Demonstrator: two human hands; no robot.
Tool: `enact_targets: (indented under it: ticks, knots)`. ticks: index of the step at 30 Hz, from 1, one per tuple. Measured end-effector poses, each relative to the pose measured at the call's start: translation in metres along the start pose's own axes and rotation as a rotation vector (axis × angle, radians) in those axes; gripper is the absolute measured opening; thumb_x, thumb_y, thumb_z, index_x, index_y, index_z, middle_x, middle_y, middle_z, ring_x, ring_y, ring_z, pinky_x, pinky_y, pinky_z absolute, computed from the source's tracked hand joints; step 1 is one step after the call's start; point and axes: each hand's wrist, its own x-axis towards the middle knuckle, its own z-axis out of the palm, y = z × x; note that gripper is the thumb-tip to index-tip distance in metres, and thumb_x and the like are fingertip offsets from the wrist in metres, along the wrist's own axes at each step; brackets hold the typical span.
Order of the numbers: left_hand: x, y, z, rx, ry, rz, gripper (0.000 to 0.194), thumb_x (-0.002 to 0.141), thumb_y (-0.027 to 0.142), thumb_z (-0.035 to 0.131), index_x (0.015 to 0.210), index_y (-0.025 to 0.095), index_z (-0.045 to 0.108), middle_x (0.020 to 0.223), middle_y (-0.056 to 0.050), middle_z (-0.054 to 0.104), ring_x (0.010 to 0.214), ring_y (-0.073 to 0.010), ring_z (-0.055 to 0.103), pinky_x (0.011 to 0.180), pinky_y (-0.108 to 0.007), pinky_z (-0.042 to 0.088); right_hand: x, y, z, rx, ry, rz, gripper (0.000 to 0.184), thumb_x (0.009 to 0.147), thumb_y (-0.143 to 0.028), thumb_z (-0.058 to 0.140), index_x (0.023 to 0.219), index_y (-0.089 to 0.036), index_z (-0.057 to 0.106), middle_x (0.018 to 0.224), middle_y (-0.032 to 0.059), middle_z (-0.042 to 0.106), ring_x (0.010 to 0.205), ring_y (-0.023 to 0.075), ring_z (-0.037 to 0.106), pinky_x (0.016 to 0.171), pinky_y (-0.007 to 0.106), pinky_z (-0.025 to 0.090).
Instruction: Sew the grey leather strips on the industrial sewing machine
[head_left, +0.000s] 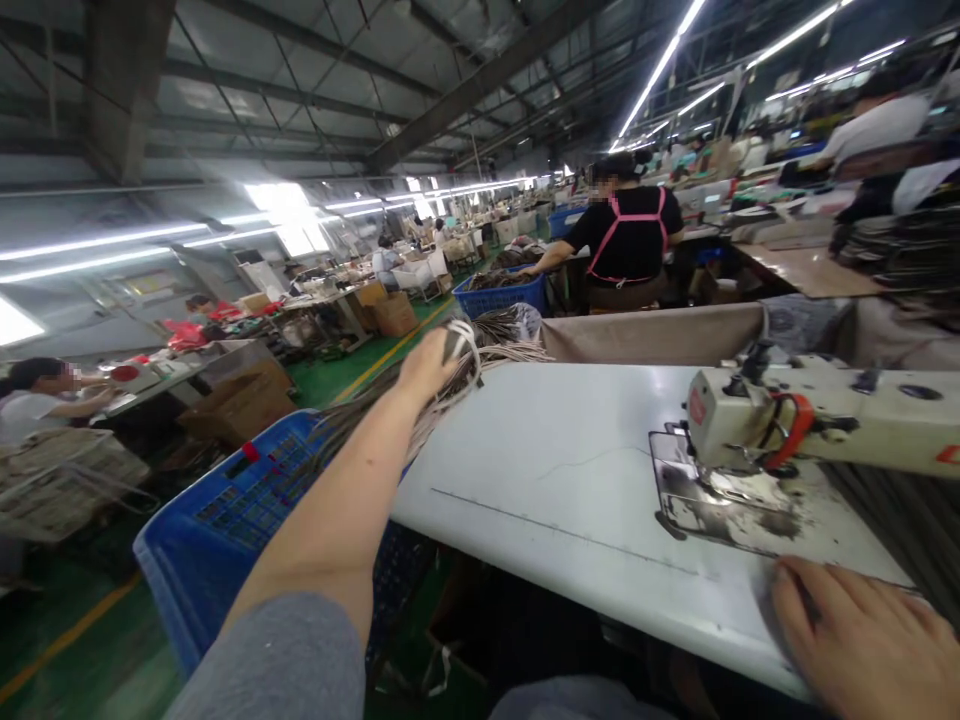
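Note:
My left hand [431,362] reaches out to the far left corner of the white sewing table [570,470] and is closed around a bundle of thin grey and white straps [469,365]. The bundle trails over the table edge toward a blue plastic crate [225,515]. My right hand [862,640] lies near the table's front edge, fingers curled down onto a dark flat piece beside the sewing machine [795,410]. What lies under those fingers is partly hidden.
A metal needle plate [720,500] sits under the machine head. Beyond the table a person in a black shirt and pink apron straps [630,235] works at another bench. A blue basket [499,295], cardboard boxes [236,405] and other workers fill the left side.

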Motion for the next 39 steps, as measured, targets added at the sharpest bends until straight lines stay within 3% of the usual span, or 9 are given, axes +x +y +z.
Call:
enact_targets:
  ticks: [4,8,14,17,21,29,32,36,39]
  knots:
    - [-0.059,0.046,0.11,-0.082,-0.273,0.086,0.047,0.067,0.031,0.092,0.105,0.02,0.067,0.106,-0.008,0.073,0.101,-0.0288,0.07,0.094,-0.035,0.051,0.005,-0.009,-0.013,-0.142,0.044,-0.149,0.03,0.098,-0.029,0.04,0.08,-0.021,0.062,0.07,0.0102,0.066,0.071,0.0299,0.062,0.075,0.043,0.039]
    - [-0.098,0.06,0.153,-0.093,-0.211,0.04,0.043,0.088,0.035,0.076,0.123,0.017,0.061,0.124,-0.015,0.068,0.122,-0.0326,0.061,0.107,-0.044,0.043,0.003,-0.006,-0.009,-0.138,0.046,-0.158,0.03,0.099,-0.032,0.041,0.081,-0.02,0.062,0.071,0.0091,0.065,0.071,0.0287,0.06,0.077,0.042,0.038]
    - [-0.12,0.049,0.145,-0.101,-0.01,-0.066,0.03,0.1,0.034,0.06,0.125,0.017,0.058,0.129,-0.014,0.062,0.127,-0.0316,0.051,0.112,-0.046,0.037,0.004,-0.01,-0.01,-0.099,0.063,-0.149,0.03,0.099,-0.031,0.04,0.085,-0.018,0.063,0.073,0.01,0.065,0.074,0.0292,0.059,0.076,0.042,0.038]
    - [-0.131,0.049,0.143,-0.124,-0.034,-0.072,0.014,0.095,0.026,0.066,0.108,0.021,0.063,0.114,-0.009,0.065,0.113,-0.029,0.057,0.106,-0.043,0.042,0.006,-0.01,-0.011,-0.101,0.081,-0.149,0.033,0.101,-0.032,0.039,0.083,-0.019,0.063,0.071,0.0092,0.065,0.072,0.0278,0.059,0.076,0.041,0.037]
    - [-0.14,0.056,0.141,-0.178,-0.094,-0.099,0.015,0.089,0.011,0.066,0.1,0.021,0.064,0.108,-0.009,0.064,0.111,-0.0296,0.055,0.103,-0.043,0.042,0.009,-0.011,-0.01,-0.09,0.093,-0.153,0.038,0.103,-0.036,0.038,0.083,-0.019,0.065,0.074,0.0092,0.068,0.075,0.0272,0.061,0.077,0.041,0.037]
    - [-0.138,0.069,0.117,-0.502,-0.131,-0.293,0.007,0.093,0.021,0.064,0.087,0.025,0.065,0.108,-0.012,0.065,0.128,-0.0338,0.048,0.11,-0.044,0.037,0.015,-0.057,-0.002,0.328,0.002,-0.096,0.03,0.103,-0.035,0.045,0.095,-0.02,0.07,0.089,0.0076,0.072,0.086,0.0265,0.066,0.085,0.043,0.043]
    - [-0.141,0.083,0.117,-0.702,-0.17,-0.451,0.009,0.088,0.018,0.069,0.083,0.023,0.064,0.099,-0.01,0.067,0.117,-0.0319,0.058,0.099,-0.04,0.045,0.021,-0.081,-0.001,0.629,-0.145,-0.032,0.027,0.102,-0.035,0.047,0.1,-0.021,0.07,0.094,0.0074,0.07,0.089,0.0237,0.066,0.084,0.038,0.049]
    - [-0.154,0.121,0.121,-1.117,-0.334,-0.653,0.004,0.088,0.013,0.066,0.088,0.018,0.065,0.082,-0.007,0.067,0.075,-0.022,0.069,0.074,-0.035,0.055,0.035,-0.112,-0.001,0.969,-0.474,0.116,0.028,0.1,-0.04,0.048,0.104,-0.023,0.07,0.101,0.0075,0.07,0.089,0.0219,0.067,0.081,0.035,0.054]
    - [-0.164,0.154,0.121,-1.456,-0.403,-0.731,0.013,0.09,0.007,0.059,0.099,0.014,0.066,0.093,-0.011,0.07,0.079,-0.0186,0.072,0.079,-0.034,0.059,0.046,-0.137,0.009,1.118,-0.642,0.289,0.038,0.091,-0.049,0.058,0.116,-0.021,0.065,0.112,0.0094,0.07,0.081,0.0217,0.067,0.076,0.036,0.054]
